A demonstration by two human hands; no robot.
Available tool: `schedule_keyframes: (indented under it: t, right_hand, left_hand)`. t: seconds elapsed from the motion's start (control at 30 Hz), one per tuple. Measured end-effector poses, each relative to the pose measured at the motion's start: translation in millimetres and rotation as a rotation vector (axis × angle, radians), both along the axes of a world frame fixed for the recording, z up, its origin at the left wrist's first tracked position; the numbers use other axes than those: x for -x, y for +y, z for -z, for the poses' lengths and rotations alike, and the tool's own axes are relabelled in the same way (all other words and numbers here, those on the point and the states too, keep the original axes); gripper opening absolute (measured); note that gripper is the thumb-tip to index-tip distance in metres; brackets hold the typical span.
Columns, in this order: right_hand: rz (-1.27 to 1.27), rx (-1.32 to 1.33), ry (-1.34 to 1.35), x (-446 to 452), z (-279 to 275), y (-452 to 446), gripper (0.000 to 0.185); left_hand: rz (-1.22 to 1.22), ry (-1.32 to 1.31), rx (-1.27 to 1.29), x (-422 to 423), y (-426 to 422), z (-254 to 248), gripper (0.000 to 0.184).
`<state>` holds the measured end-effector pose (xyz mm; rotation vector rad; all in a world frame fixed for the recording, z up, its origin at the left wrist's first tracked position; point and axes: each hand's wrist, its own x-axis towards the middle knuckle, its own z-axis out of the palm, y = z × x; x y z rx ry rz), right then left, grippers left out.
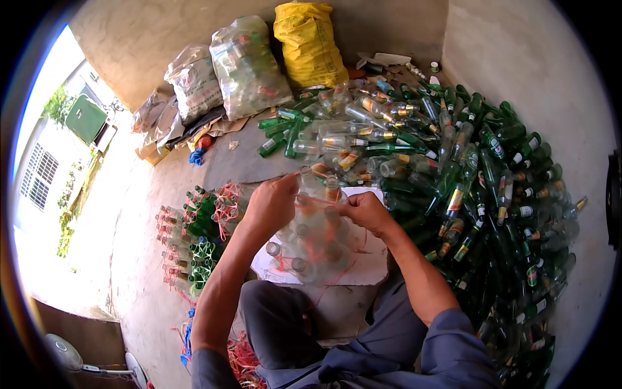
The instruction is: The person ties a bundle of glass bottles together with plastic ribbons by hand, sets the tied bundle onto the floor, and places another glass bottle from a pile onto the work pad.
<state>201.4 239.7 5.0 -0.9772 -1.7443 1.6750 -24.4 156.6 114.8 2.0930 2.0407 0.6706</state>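
Observation:
A cluster of clear glass bottles (313, 243) stands upright on a white board (372, 269) in front of my knees. Red string runs around and between the bottle necks. At the far left side of the cluster, my left hand (275, 200) is closed on the red string. Across from it, my right hand (365, 212) pinches the same string near the bottle necks on the right. The string (317, 202) stretches between both hands over the tops. Some loose red string trails down over the board's front edge.
A big heap of green and clear bottles (479, 188) fills the right side. Tied bottle bundles (202, 217) stand at left. Full sacks (249, 68) and a yellow sack (310, 45) lean on the back wall. Red string (243, 363) lies by my left leg; fans (65, 352) stand lower left.

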Motion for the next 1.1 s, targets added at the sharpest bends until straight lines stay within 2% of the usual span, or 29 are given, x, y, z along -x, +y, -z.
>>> schedule_keyframes:
  t: [0.1, 0.2, 0.3, 0.43, 0.63, 0.73, 0.83, 0.93, 1.0, 1.07, 1.1]
  right_hand:
    - [0.06, -0.017, 0.059, 1, -4, -5, 0.028]
    - [0.08, 0.16, 0.096, -3, -13, -5, 0.021]
    - [0.115, 0.437, 0.323, -10, -26, -7, 0.015]
    - [0.19, 0.537, 0.397, -8, -22, -4, 0.014]
    - [0.238, 0.632, 0.483, -6, -18, 2, 0.016]
    - [0.264, 0.652, 0.513, -7, -18, 5, 0.019]
    - [0.275, 0.675, 0.54, -14, -21, 9, 0.019]
    - [0.217, 0.694, 0.583, -18, -21, 8, 0.016]
    - [0.161, 0.693, 0.618, -20, -21, 8, 0.015]
    - [0.173, 0.681, 0.558, -18, -27, 4, 0.026]
    - [0.18, 0.674, 0.53, -17, -33, 2, 0.031]
  left_hand:
    - [-0.031, -0.022, -0.016, 2, 9, 8, 0.011]
    - [-0.063, 0.096, 0.017, 3, 18, 17, 0.013]
    - [-0.085, 0.209, 0.064, 3, 20, 26, 0.015]
    - [-0.078, 0.251, 0.077, 0, 14, 31, 0.015]
    - [0.001, 0.189, 0.167, 8, 15, 31, 0.014]
    - [0.053, 0.125, 0.147, 9, 13, 26, 0.015]
    - [-0.016, -0.025, 0.025, 3, 7, 21, 0.012]
    - [0.15, 0.054, -0.415, -15, -8, 12, 0.01]
    - [0.3, 0.101, -0.386, -32, -14, -2, 0.019]
    - [0.427, 0.185, -0.433, -52, -16, -17, 0.026]
    - [0.489, 0.172, -0.316, -50, -12, -6, 0.034]
